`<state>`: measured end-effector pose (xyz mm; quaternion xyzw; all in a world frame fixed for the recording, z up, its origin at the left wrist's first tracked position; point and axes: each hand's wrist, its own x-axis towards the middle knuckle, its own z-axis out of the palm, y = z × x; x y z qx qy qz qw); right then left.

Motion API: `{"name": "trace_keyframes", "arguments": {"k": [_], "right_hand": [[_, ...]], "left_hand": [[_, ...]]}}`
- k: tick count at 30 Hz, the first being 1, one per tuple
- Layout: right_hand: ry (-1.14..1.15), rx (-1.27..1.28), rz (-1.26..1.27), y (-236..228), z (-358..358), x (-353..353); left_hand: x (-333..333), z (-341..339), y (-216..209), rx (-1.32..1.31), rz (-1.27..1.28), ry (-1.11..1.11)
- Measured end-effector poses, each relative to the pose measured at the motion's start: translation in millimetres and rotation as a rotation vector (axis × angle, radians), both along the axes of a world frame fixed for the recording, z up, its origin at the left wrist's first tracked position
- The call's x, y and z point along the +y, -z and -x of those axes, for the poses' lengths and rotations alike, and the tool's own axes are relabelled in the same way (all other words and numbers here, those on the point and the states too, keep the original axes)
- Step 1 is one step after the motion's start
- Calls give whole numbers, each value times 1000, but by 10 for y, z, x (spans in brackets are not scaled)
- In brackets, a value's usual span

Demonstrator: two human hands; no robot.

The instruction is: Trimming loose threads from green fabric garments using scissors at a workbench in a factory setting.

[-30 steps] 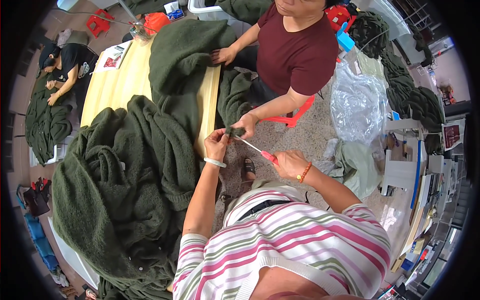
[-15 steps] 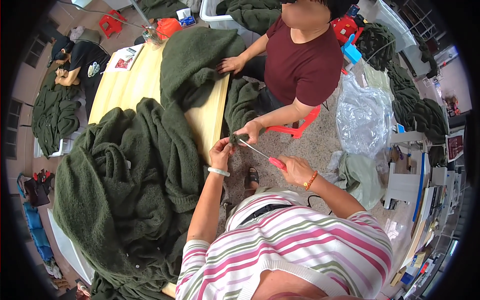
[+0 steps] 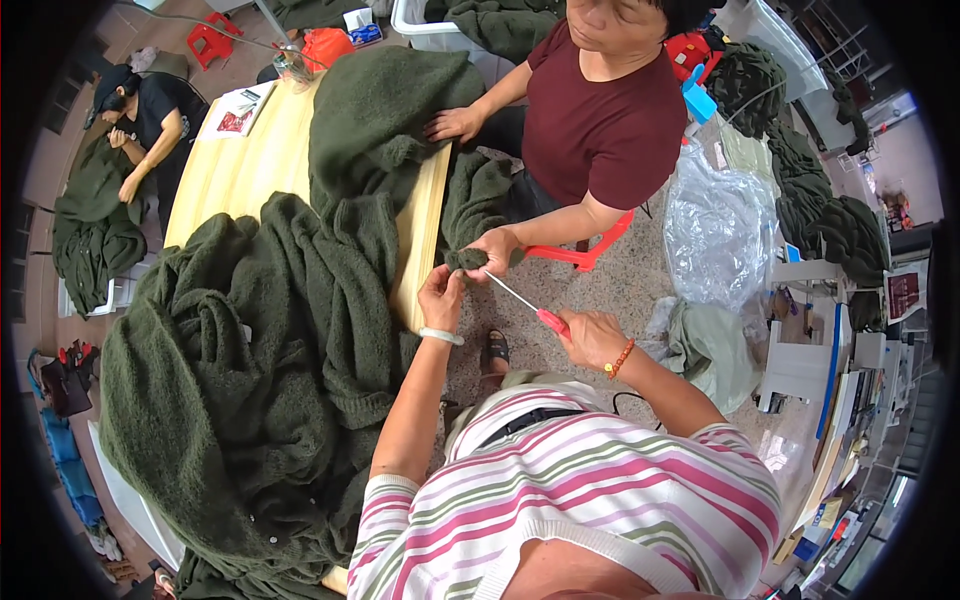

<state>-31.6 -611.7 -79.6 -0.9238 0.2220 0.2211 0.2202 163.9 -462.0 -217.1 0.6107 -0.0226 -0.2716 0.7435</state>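
Observation:
My left hand (image 3: pixel 441 298), with a pale bangle at its wrist, is closed in a pinch at the edge of a dark green knit sleeve (image 3: pixel 465 260). A co-worker's hand (image 3: pixel 496 246) grips the same sleeve end just beyond. My right hand (image 3: pixel 594 340), wearing an orange bead bracelet, is wrapped round the handle of a red-handled tool (image 3: pixel 550 321) with a thin metal shaft. The shaft slants up and left, its tip close to the sleeve end. Whether the tip touches the knit I cannot tell.
A big heap of dark green knitwear (image 3: pixel 230 390) covers the near part of the wooden table (image 3: pixel 255 150). The co-worker (image 3: pixel 605 125) sits across on a red stool (image 3: pixel 585 250). Clear plastic sheeting (image 3: pixel 720 225) lies on the floor at right. Another person (image 3: pixel 150 120) handles green garments at far left.
The sleeve end, the co-worker's hand and my left hand have shifted slightly up in the picture. The tool's tip now shows beside the knit. The far-left person's arm has reached down.

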Motion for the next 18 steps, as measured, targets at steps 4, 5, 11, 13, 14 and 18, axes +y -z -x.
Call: {"name": "trace_keyframes", "arguments": {"k": [4,5,11,13,14,18], "right_hand": [[10,-90,-49,-61,13,102],[8,-122,-72,-8,44,115],[-91,-171,-41,300,200,168],[-90,-167,-21,258,175,172],[-117,-167,-65,231,160,184],[-179,-190,-101,371,119,155]], "left_hand": [[64,12,-119,-42,-29,-18],[110,26,-86,-56,-76,15],[212,242,351,51,87,51],[423,327,297,89,117,40],[568,389,275,76,119,29],[1144,569,89,227,-16,-112]]}}
